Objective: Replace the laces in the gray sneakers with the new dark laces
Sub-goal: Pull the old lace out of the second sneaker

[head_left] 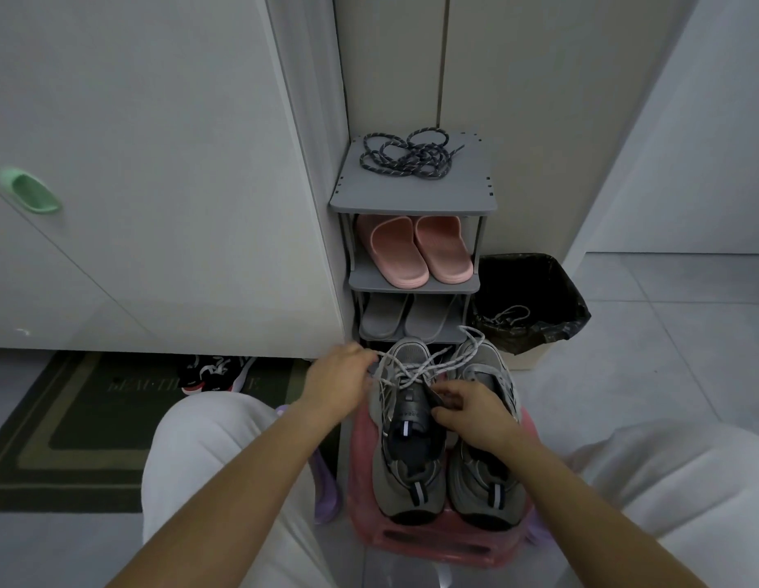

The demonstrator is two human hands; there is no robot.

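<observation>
White-trousered knees are framing a pink stool [433,541] on which the gray sneakers [484,468] are sitting side by side, heels toward the person, toes toward the wall. They are showing gray uppers with dark panels, dark tongues and a striped pull tab at each heel. The right hand [475,413] is resting on the left-side sneaker [407,451], its thumb and curled fingers pinching the dark edge beside the tongue. The left hand [339,379] is reaching just past the toe, its fingers bunched and pinching the pale lace [416,369], which is lying slack in loose crossings over the front of both shoes. Behind the stool a gray rack [411,197] is standing against the wall, holding gray slippers [405,318] on a low shelf and pink slippers [411,252] above them. The dark laces [405,157], navy with pale flecks, are lying in a tangled heap on the rack's top shelf, well apart from both hands. Beside the rack a black-lined bin [535,299] is holding another pale lace [507,316].
</observation>
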